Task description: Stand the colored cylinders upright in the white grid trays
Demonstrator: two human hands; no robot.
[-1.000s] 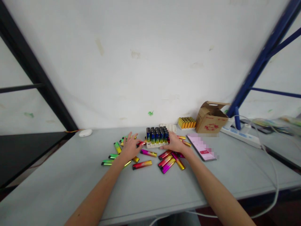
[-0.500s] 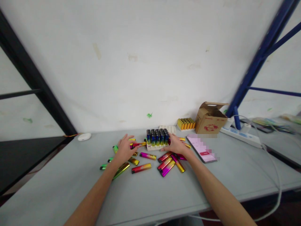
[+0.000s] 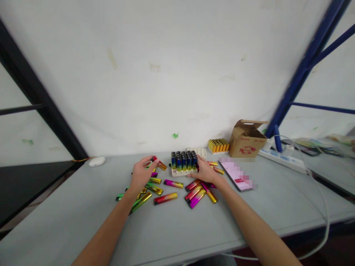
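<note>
Left hand (image 3: 141, 174), fingers pinching a red-gold battery (image 3: 162, 165) by its red end, long axis slanting rightward toward the tray (image 3: 179, 173) gripped by right hand (image 3: 205, 173).

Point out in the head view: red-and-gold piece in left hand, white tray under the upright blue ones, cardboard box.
Red-and-gold piece (image 3: 161, 164): head view, on its body.
White tray (image 3: 179, 174): head view, front edge.
Cardboard box (image 3: 247, 149): head view, printed side.
</note>
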